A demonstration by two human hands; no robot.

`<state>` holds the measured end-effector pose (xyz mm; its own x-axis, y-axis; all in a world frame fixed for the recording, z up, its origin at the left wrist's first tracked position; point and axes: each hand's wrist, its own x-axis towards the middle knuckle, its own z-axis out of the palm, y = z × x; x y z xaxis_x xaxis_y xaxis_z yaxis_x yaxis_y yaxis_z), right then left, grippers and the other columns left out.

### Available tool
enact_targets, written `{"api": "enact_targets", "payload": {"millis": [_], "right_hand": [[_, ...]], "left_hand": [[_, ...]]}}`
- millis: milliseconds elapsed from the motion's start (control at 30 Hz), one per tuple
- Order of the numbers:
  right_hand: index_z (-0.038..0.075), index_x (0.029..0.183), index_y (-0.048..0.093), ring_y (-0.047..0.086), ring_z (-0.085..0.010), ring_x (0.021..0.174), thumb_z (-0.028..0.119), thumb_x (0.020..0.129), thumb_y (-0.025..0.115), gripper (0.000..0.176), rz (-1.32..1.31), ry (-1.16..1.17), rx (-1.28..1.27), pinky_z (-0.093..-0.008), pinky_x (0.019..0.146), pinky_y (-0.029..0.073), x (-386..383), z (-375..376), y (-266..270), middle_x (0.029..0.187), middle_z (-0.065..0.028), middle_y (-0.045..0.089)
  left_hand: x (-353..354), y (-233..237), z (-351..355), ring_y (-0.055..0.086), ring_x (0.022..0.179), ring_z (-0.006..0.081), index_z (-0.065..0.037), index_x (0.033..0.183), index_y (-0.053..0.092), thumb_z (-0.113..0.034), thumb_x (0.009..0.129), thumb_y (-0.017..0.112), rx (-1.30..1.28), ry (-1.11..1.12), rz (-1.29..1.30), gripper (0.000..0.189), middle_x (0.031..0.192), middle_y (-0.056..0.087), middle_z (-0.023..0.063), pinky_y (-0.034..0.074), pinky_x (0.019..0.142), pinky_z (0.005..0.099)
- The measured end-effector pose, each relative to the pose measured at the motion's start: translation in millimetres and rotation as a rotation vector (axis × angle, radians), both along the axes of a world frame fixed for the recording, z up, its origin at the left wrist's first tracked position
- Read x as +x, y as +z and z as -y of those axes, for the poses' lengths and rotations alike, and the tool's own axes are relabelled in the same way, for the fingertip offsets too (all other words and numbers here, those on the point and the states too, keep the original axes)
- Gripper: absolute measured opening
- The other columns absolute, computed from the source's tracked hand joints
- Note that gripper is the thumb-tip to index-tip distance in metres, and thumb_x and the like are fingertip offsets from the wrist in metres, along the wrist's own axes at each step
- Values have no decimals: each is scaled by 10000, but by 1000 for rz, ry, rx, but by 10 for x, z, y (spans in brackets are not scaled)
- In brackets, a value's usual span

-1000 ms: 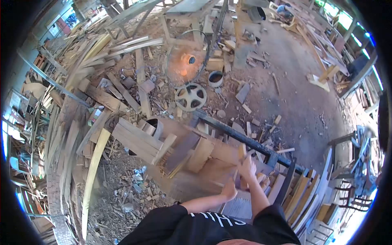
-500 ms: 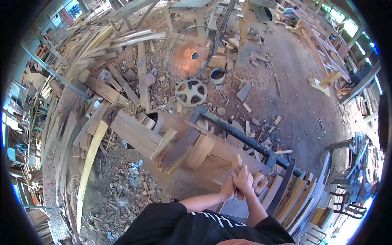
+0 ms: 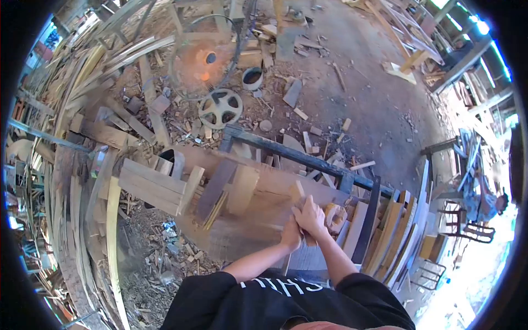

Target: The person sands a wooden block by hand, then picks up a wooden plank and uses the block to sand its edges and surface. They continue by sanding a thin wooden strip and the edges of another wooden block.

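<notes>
Both hands on a block [image 3: 297,192], stood on end on the tabletop [image 3: 239,245], near right part. Right hand [image 3: 311,216] wraps it high, fingers clenched round it. Left hand [image 3: 291,237] sits just below, touching the right, fingers closed on the block too, as far as shows. Round offcut [image 3: 334,215] lies just right of the hands. Step looks like gripping and steadying the block. Next move calls for a firm two-hand hold, clear of the steel frame [image 3: 308,162] on the far side.
</notes>
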<state>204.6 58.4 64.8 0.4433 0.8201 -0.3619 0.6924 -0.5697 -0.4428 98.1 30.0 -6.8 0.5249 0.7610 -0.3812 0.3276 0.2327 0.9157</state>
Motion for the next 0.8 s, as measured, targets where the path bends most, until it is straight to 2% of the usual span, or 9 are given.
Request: {"api": "enact_targets", "payload": {"millis": [33,100,200,267,433,500,633,733,800], "right_hand": [[8,1026,464,622,-476,836,342,794,628,439,-5,-9,-15,-548,774,482,52,-89,-65,877,-290,639],[-15,1075,451,613,-467,898,347,818,607,470,-29,-80,28,-535,793,476,190,-441,-271,935,-290,637],[-21,1088,448,614,-461,907,336,820,602,473,-24,-87,28,-538,791,474,261,-589,-344,936,-289,637],[-21,1082,446,615,-463,900,332,819,604,469,-8,-93,12,-538,787,476,168,-353,-223,933,-289,638],[-10,1086,452,618,-458,898,350,802,632,493,-89,-60,-46,-538,793,478,8,42,25,934,-284,640],[-6,1081,454,617,-462,895,365,794,643,506,-62,-96,-19,-541,794,478,147,-235,-230,936,-285,640],[6,1061,457,613,-473,890,382,778,669,516,-2,-157,51,-545,793,478,309,-551,-462,935,-287,638],[7,1058,459,613,-471,889,369,779,669,504,-34,-98,-16,-541,793,478,156,-143,-213,924,-283,639],[7,1056,460,614,-470,885,364,781,664,495,-48,-93,-41,-540,790,479,47,36,-33,919,-284,638]], "left_hand": [[-14,-31,45,558,883,500,59,1053,466,-29,729,538,-15,-9,-5,343,896,593,320,432,766,560],[-48,-143,41,569,896,490,46,1069,456,-24,741,550,196,-72,-290,348,913,598,318,431,764,561],[-83,-325,64,578,916,482,45,1093,445,-16,755,558,244,-111,-304,362,938,601,321,433,774,559],[-60,-142,65,580,918,481,57,1114,439,-9,762,552,233,-70,-224,375,942,600,324,434,781,558],[-4,-140,61,586,900,484,76,1141,434,21,763,529,27,64,-38,393,930,608,318,439,794,552],[-29,175,-57,582,923,480,72,1142,438,3,801,536,61,-16,-145,362,957,602,319,442,815,536],[-96,-133,-12,564,977,477,70,1135,442,-40,840,552,122,-188,-379,334,1020,587,321,433,850,525],[7,-224,46,549,1014,472,66,1136,441,-49,834,573,235,-54,-142,349,1048,576,316,435,862,504],[92,-499,163,553,999,474,63,1130,441,-36,782,590,-252,279,281,390,1014,581,310,447,849,487]]}}
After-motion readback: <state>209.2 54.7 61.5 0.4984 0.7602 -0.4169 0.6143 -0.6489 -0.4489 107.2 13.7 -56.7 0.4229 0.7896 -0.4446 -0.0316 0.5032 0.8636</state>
